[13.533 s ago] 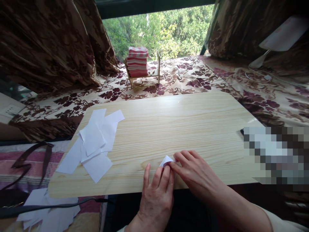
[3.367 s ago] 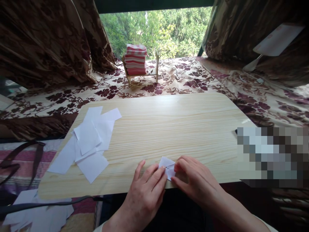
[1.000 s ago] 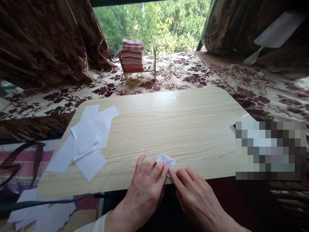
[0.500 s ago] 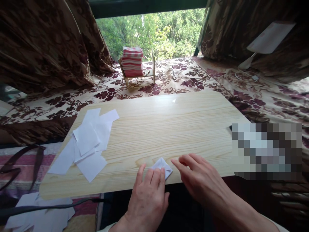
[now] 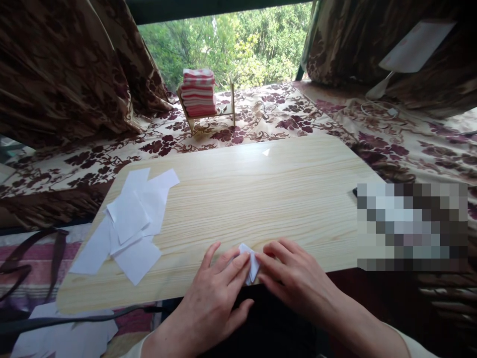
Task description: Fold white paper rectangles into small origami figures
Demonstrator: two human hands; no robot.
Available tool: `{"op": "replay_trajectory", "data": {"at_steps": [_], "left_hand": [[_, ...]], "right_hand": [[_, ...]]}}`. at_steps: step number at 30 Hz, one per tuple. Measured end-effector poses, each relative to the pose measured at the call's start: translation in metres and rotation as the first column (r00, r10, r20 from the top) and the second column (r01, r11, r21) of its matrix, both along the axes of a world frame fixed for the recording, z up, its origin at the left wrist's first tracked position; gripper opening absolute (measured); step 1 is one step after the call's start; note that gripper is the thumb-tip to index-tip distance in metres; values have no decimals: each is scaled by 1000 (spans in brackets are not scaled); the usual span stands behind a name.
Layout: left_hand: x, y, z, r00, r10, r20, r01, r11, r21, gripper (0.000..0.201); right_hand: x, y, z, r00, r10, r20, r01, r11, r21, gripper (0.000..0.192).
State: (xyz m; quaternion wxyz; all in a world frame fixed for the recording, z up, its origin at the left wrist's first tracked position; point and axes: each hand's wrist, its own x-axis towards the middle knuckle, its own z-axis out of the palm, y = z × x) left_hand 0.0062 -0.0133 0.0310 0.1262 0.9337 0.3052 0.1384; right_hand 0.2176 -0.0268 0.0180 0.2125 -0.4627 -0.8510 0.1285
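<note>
Fingers of left hand [image 5: 219,283] and right hand [image 5: 294,278] pinch folded paper [image 5: 250,258] on wooden board [image 5: 261,199].

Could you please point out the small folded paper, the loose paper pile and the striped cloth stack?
folded paper [image 5: 250,259]: head view, its visible white middle.
paper pile [image 5: 130,223]: head view, top sheet.
striped cloth stack [image 5: 198,92]: head view, front face.

The folded paper [image 5: 250,258] lies mostly under the left hand [image 5: 219,293] and right hand [image 5: 294,278]; its folds are unreadable; a pixelated patch [image 5: 412,226] masks the board's [image 5: 261,199] right edge.
</note>
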Motion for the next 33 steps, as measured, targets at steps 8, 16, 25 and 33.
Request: {"op": "replay_trajectory", "data": {"at_steps": [8,16,25,33], "left_hand": [[-3,2,-5,999,-41,5,41,998,36,47],[10,-23,-20,985,164,49,-169,974,149,43],[16,-31,-25,979,200,45,-205,965,162,45],[12,-32,-27,978,185,101,-198,971,137,43]], "right_hand": [[-10,-10,-8,999,-42,1,41,998,49,37],[-6,-11,-6,993,-65,-97,66,998,10,18],[1,-14,-7,987,-122,-105,117,992,-51,8],[-7,-19,-9,974,-153,-167,134,984,-120,9]]}}
